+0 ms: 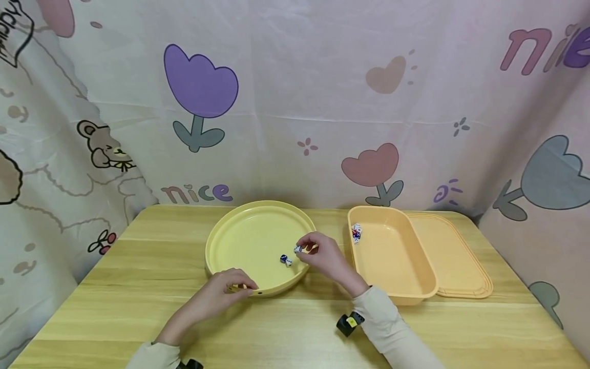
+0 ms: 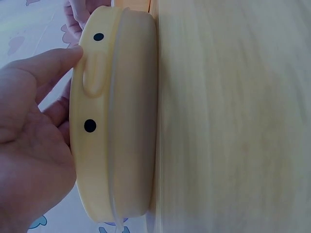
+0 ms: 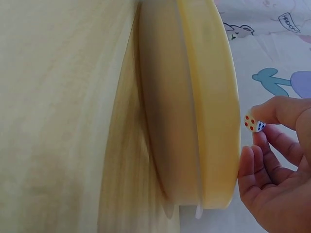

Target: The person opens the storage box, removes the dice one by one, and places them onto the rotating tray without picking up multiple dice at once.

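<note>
- Pale printed curtain [image 1: 286, 77] hangs behind and at both sides of the table [image 1: 286, 338], showing a purple tulip [image 1: 201, 84], a pink tulip [image 1: 371, 166] and a bear [image 1: 108, 148].
- Wood-grain tabletop, its grain running mostly from side to side.
- White die [image 1: 297, 249] is above the right part of a yellow round container [image 1: 251, 241], held in the right hand [image 1: 324, 253]. It is a cube, so one long axis cannot be told; in the right wrist view a face with four red pips turns toward the camera, a blue-pipped face beside it.
- Right thumb and fingertips pinch that die, nearly closed around it; the other fingers curl loosely.
- Left hand [image 1: 221, 292] rests at the container's near edge, fingers loosely bent, thumb tip touching the rim; how firmly it presses, I cannot tell.
- Round container lies flat, its side with two black dots facing the person.
- Blue die [image 1: 283, 259] and a second white die [image 1: 288, 263] sit side by side on the container, just left of the pinched one.
- Orange tray [image 1: 396, 256] stands to the right, long axis running away from the person, with a cluster of dice [image 1: 356, 232] along its left wall.
- Flat orange lid [image 1: 456, 256] lies just beyond the tray's right side.
</note>
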A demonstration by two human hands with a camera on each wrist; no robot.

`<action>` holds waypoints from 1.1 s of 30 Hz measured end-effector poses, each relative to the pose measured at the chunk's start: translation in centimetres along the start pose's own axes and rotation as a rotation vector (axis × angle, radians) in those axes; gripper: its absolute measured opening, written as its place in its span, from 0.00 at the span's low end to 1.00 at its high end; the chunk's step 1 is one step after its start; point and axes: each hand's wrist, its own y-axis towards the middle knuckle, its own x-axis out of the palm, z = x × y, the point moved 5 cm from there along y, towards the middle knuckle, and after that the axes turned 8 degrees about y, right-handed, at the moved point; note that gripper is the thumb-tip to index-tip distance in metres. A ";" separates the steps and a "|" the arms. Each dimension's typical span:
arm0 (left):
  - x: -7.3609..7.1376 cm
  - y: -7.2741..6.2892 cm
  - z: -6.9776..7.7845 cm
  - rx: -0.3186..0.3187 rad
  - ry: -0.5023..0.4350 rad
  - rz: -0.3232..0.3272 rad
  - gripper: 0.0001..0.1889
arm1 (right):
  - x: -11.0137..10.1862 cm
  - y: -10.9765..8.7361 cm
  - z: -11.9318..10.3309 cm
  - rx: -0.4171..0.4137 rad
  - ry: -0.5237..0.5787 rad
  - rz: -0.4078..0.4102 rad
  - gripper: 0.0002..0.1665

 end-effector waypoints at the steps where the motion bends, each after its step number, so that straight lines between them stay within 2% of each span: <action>1: 0.0 0.0 0.0 0.000 0.001 0.000 0.04 | 0.0 0.0 0.0 0.001 -0.002 -0.001 0.08; 15: 0.0 -0.1 0.0 0.004 0.010 -0.003 0.05 | 0.1 -0.1 0.1 -0.014 -0.003 0.011 0.10; 23: 0.3 -0.2 -0.1 0.008 -0.011 -0.003 0.05 | -0.5 -0.6 -1.3 -0.034 0.014 -0.060 0.12; 28: 0.3 -0.2 0.0 0.022 -0.014 0.006 0.06 | -2.7 0.1 -3.1 -0.058 0.023 -0.070 0.12; 33: 0.0 -0.1 0.1 0.025 -0.011 0.010 0.07 | -6.8 1.6 -3.4 -0.011 0.018 -0.013 0.14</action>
